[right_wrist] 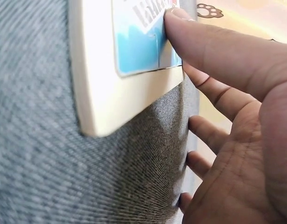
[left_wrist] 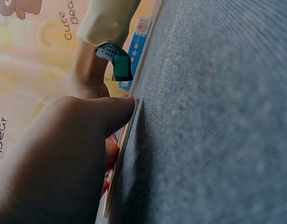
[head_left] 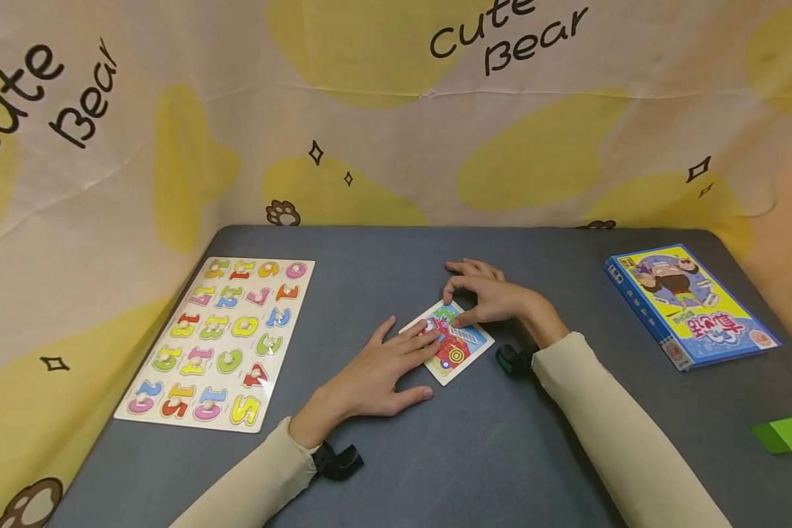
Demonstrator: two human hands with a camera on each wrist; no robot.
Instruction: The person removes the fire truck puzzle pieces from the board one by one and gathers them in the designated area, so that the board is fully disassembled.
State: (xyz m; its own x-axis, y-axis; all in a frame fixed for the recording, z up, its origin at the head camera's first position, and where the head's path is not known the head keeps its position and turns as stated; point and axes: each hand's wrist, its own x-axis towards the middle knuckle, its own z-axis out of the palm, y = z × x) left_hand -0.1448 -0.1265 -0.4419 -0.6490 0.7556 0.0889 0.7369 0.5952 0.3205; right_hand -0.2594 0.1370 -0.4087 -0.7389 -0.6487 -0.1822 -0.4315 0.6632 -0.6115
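Observation:
A small square picture puzzle (head_left: 457, 356) with a pale border and a red vehicle on it lies on the table between the hands. My left hand (head_left: 386, 370) rests on its left side with fingers straight over the picture, thumb spread toward the near side. At the far corner, my right hand (head_left: 485, 293) pinches the puzzle between thumb and bent index finger. In the right wrist view the thumb (right_wrist: 199, 39) presses on the blue part of the picture (right_wrist: 139, 49). The other right fingers spread beyond the edge. Part of the picture is hidden under the left fingers.
On the left lies a white board (head_left: 237, 345) with colourful number pieces. A blue and yellow box (head_left: 693, 304) lies at the right, and a green block (head_left: 788, 433) sits near the right edge. A printed curtain (head_left: 396, 132) hangs behind the grey table (head_left: 369, 257).

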